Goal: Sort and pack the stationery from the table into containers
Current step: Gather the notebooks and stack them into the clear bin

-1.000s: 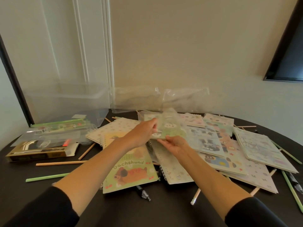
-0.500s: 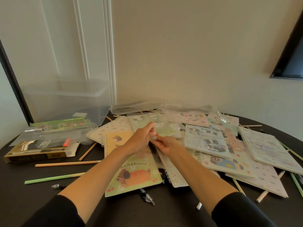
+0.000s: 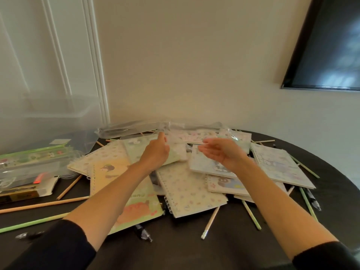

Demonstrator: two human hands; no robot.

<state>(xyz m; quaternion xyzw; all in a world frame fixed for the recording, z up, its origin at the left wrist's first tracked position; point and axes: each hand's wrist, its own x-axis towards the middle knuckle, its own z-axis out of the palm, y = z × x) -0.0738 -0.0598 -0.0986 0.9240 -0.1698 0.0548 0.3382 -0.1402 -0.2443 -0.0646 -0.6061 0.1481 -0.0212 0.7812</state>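
- Bare table [image 3: 194, 254] in front — notebooks [image 3: 187, 190] heaped mid-table.
- Clear box [image 3: 58, 117] back left, contents unclear.
- Right hand [image 3: 220, 154] fingers spread, empty; left hand [image 3: 155, 152] on a clear packet [image 3: 176, 139] — grip hidden.

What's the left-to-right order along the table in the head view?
Stack of packaged stationery → yellow notebook → left hand → right hand → pale spiral notebook. The dotted notebook below the hands spans both of them, so it is left out.
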